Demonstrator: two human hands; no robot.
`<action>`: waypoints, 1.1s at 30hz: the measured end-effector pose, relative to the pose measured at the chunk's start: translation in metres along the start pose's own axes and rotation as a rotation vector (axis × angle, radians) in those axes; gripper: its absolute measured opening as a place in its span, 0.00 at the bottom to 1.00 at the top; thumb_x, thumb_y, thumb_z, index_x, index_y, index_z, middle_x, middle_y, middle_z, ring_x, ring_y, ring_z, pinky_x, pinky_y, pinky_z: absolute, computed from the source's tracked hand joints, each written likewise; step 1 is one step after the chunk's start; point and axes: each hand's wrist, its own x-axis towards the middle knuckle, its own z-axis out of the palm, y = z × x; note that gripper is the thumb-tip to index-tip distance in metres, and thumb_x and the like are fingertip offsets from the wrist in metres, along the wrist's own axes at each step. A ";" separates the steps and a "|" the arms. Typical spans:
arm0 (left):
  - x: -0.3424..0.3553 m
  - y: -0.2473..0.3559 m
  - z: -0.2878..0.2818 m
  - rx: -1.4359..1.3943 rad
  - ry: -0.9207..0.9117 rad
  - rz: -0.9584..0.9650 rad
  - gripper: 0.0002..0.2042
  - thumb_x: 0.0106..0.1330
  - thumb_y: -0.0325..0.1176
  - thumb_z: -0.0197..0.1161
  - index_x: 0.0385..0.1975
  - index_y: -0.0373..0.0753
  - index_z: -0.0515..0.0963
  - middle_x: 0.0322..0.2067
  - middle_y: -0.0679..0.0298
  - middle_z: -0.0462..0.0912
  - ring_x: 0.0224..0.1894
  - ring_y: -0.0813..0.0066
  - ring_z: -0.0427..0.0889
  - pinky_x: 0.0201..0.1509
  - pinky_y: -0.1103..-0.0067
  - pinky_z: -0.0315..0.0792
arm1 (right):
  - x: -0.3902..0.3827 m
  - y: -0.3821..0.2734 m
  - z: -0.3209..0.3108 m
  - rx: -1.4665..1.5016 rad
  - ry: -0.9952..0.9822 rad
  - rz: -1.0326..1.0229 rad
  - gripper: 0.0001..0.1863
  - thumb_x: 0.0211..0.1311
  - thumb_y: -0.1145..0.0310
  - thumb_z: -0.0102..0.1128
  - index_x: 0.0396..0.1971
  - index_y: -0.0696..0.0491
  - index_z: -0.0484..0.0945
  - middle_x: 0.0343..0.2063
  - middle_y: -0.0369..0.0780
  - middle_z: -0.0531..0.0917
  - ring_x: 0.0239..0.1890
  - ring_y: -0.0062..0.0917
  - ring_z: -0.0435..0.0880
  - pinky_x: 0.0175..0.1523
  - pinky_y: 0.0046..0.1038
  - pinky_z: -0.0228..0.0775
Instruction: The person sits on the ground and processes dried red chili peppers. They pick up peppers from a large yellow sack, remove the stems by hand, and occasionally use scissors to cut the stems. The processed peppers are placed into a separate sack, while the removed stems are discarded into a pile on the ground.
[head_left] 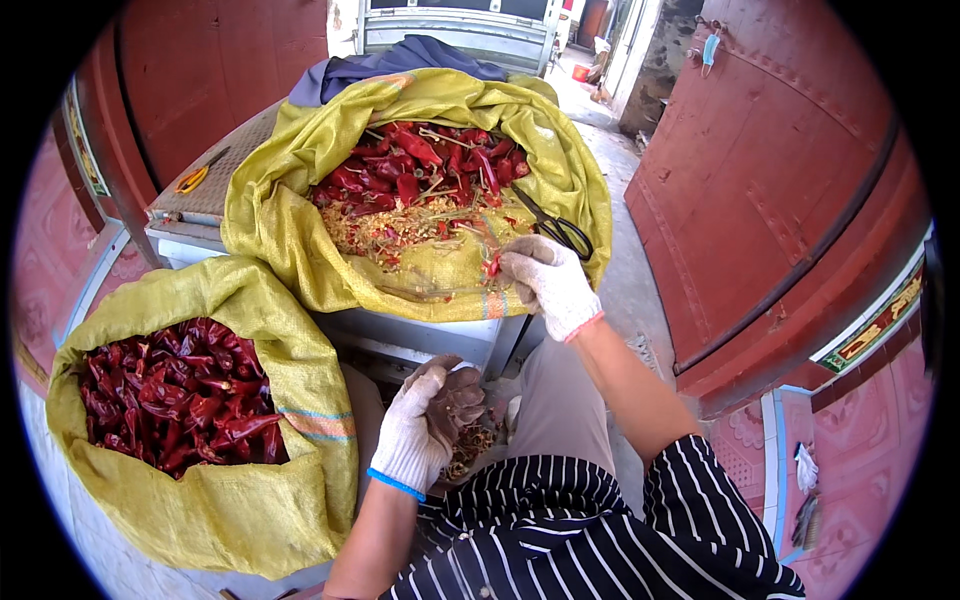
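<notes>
My right hand (pixel 550 285), in a white knitted glove, is over the near edge of a yellow woven sack (pixel 385 292), fingers pinched at a small red chili piece (pixel 492 265). Dried red chilies (pixel 410 165) are heaped in this rolled-down sack, with stems and pale seeds (pixel 385 228) in front of them. Black-handled scissors (pixel 567 236) rest on its right side. Lower down, my left hand (pixel 425 415) is cupped above my lap, its glove soiled at the palm and fingers. Nothing shows in it.
A second yellow sack (pixel 210 530) full of dark red chilies (pixel 180 395) stands at my left. Yellow-handled scissors (pixel 200 175) lie on the tabletop (pixel 228 150). Stems and scraps (pixel 468 450) lie below, between my legs. Red doors (pixel 770 180) flank the doorway; a vehicle (pixel 455 30) stands behind.
</notes>
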 end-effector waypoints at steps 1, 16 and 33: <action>0.003 0.001 0.003 0.025 -0.006 0.021 0.26 0.63 0.43 0.69 0.57 0.36 0.72 0.45 0.55 0.82 0.41 0.63 0.83 0.47 0.67 0.78 | -0.016 0.000 0.006 0.097 -0.042 0.037 0.09 0.61 0.70 0.64 0.40 0.56 0.84 0.27 0.34 0.84 0.25 0.14 0.76 0.24 0.19 0.64; 0.004 -0.009 0.017 0.033 0.018 0.167 0.09 0.67 0.35 0.67 0.37 0.36 0.78 0.31 0.65 0.82 0.31 0.74 0.80 0.38 0.77 0.76 | -0.077 0.036 0.024 -0.586 -0.180 -0.880 0.10 0.52 0.72 0.69 0.37 0.54 0.85 0.37 0.44 0.83 0.40 0.38 0.84 0.45 0.34 0.78; 0.006 -0.007 -0.006 0.287 -0.153 0.031 0.15 0.59 0.38 0.75 0.31 0.34 0.78 0.18 0.64 0.77 0.17 0.76 0.73 0.21 0.77 0.68 | -0.062 0.000 0.012 -0.678 -0.632 -0.728 0.10 0.64 0.67 0.61 0.40 0.54 0.85 0.34 0.43 0.83 0.40 0.36 0.84 0.46 0.34 0.77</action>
